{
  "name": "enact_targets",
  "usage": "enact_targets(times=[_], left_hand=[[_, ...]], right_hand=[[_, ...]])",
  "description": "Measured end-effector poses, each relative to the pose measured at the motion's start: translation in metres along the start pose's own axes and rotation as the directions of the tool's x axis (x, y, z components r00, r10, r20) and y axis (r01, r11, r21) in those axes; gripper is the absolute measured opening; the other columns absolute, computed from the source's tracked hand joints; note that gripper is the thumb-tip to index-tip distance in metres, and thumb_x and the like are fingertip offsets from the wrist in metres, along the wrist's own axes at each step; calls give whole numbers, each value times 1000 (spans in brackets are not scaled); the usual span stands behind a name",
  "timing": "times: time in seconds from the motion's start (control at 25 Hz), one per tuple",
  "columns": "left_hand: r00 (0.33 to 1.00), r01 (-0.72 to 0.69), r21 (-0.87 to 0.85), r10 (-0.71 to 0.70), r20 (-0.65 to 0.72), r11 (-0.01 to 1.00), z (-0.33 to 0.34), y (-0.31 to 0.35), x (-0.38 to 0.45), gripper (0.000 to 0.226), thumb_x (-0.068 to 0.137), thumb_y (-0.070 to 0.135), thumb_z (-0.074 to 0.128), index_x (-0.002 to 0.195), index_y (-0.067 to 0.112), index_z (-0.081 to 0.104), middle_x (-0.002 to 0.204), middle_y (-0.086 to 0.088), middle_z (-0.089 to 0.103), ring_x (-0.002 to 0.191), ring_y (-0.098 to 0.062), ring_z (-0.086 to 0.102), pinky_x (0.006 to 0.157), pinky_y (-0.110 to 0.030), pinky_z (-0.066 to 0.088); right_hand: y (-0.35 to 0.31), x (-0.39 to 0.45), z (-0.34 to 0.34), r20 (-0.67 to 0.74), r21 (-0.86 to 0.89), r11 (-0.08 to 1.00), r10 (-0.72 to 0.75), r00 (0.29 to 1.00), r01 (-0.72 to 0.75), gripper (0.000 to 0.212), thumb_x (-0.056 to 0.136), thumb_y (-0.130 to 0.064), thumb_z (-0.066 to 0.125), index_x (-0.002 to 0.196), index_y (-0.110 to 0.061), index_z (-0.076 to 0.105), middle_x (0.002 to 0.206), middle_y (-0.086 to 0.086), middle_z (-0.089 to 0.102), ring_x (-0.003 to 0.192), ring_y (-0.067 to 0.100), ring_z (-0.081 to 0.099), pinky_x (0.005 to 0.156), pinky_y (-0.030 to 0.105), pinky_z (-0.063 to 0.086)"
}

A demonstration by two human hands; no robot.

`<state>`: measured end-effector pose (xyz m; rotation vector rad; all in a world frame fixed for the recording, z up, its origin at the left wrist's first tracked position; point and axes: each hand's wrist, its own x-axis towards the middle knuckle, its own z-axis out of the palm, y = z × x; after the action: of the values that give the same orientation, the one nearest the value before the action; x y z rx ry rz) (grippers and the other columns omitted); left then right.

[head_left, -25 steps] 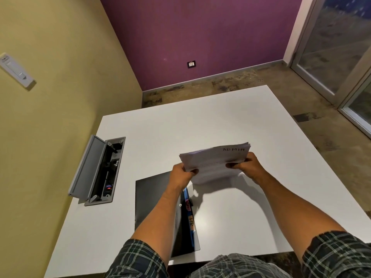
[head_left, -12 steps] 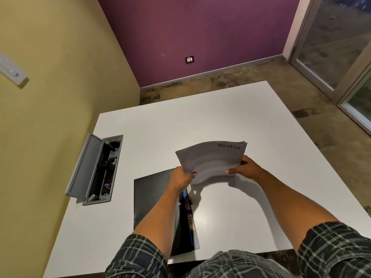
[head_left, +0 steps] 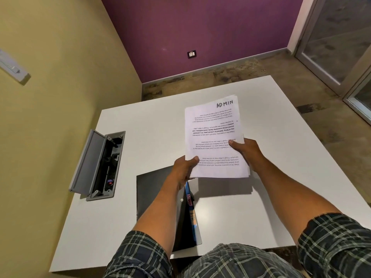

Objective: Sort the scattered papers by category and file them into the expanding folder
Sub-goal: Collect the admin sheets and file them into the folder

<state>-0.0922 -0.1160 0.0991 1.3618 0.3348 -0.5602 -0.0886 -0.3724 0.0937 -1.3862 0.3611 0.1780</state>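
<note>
A person holds a thin stack of white printed papers [head_left: 215, 137] above a white square table [head_left: 152, 133], with both hands gripping its near end. The left hand [head_left: 183, 169] pinches the near-left corner, thumb on top of the sheet and fingers curled beneath; the right hand [head_left: 246, 150] grips the right edge a little farther up, its thumb pressed onto the printed face. The stack tilts up toward the camera, so the top page shows plainly — "ADMIN" is handwritten in black marker at the far-right corner, and the printed paragraphs below it read upside down from this view.

Beneath the left forearm, on the near part of the table, lies a dark grey expanding folder [head_left: 154, 189], flat on the surface and partly hidden by the arm. Along its right side a blue tab with red lettering [head_left: 189, 199] and further coloured labels stand in the opening; the lettering is too small to read. The papers hang above and just beyond the folder's far-right corner, not touching it.

To the left, set into the tabletop, a grey metal cable box [head_left: 100, 165] stands with its lid propped open. Both plaid short sleeves [head_left: 333, 243] show at the bottom edge.
</note>
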Motion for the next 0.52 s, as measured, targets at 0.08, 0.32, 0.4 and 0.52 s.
enact_targets(times=[0.08, 0.32, 0.4, 0.52], left_hand=[[998, 35, 33, -34, -45, 999, 6, -3, -2, 35, 90, 14, 69, 124, 11, 65, 115, -8, 73, 106, -27, 70, 86, -42, 57], [984, 24, 46, -15, -179, 999, 16, 0, -9, 31, 96, 9, 60, 126, 8, 61, 114, -10, 69, 89, -21, 67, 60, -24, 57], [982, 48, 120, -25, -185, 992, 13, -1, -12, 28, 96, 14, 61, 124, 12, 61, 110, -8, 69, 81, -16, 64, 50, -20, 54], [982, 52, 301, 6, -187, 952, 0, -8, -14, 28, 95, 18, 65, 122, 10, 63, 106, -7, 71, 80, -18, 65, 53, -23, 55]], right_hand=[[1, 1, 5, 83, 83, 995, 53, 995, -60, 40, 88, -16, 75, 125, -3, 67, 115, 16, 74, 104, 36, 72, 96, 54, 54], [4, -7, 14, 180, 32, 972, 223, 958, -232, 10, 93, -5, 67, 100, -12, 65, 97, 7, 75, 87, 25, 72, 87, 40, 56], [16, -3, 13, 245, -24, 965, 260, 934, -262, 37, 88, -5, 73, 124, -6, 66, 112, 13, 75, 101, 33, 72, 95, 48, 55], [31, -1, 15, 265, -120, 966, 255, 930, -231, 55, 77, -2, 81, 130, -6, 65, 122, 12, 72, 107, 29, 71, 95, 44, 56]])
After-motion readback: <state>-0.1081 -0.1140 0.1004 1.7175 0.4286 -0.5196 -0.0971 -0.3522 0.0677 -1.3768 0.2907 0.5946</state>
